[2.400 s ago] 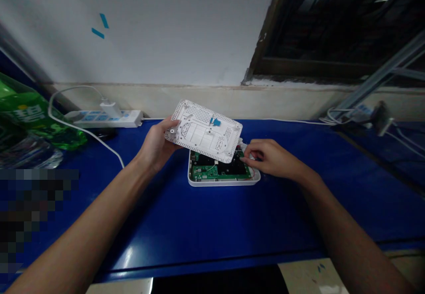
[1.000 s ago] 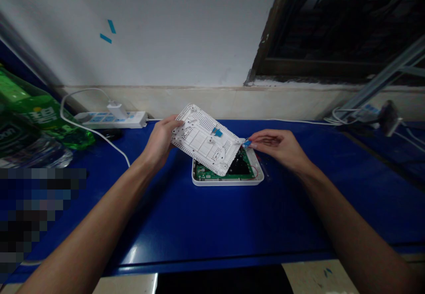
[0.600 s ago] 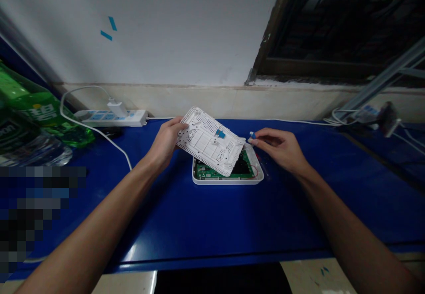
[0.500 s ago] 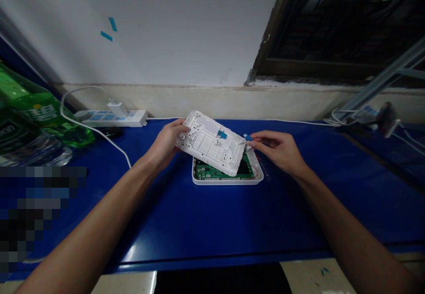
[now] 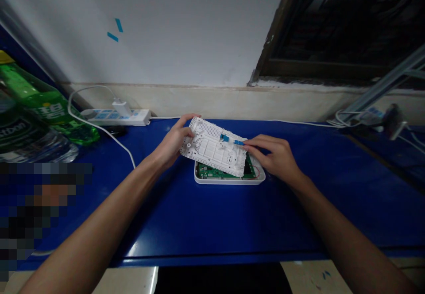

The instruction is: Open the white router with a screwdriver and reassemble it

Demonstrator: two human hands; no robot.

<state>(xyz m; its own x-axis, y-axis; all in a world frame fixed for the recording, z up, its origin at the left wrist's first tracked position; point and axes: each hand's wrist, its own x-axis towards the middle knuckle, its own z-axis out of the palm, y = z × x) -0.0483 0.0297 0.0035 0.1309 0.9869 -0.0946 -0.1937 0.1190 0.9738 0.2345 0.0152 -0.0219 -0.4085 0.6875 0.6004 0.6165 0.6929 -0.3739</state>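
Observation:
My left hand point(image 5: 171, 144) grips the left end of a white perforated plastic router cover point(image 5: 212, 148), holding it tilted just above its base. Its inner side faces up, with a blue connector point(image 5: 225, 138) seated on it. My right hand point(image 5: 272, 159) pinches a small blue connector point(image 5: 238, 142) at the cover's upper edge. Below lies the white base tray point(image 5: 229, 180), holding a green circuit board point(image 5: 215, 173). The cover hides most of that board.
A blue table point(image 5: 199, 223) carries a power strip point(image 5: 116, 117) with a white charger point(image 5: 121, 107) and a white cable point(image 5: 99, 128). Green and clear plastic bottles point(image 5: 43, 99) stand at the left. A pixelated patch covers the lower left.
The cover has lowered and flattened over the base. My right hand has moved left, bringing the small blue connector from beside the cover onto its upper edge.

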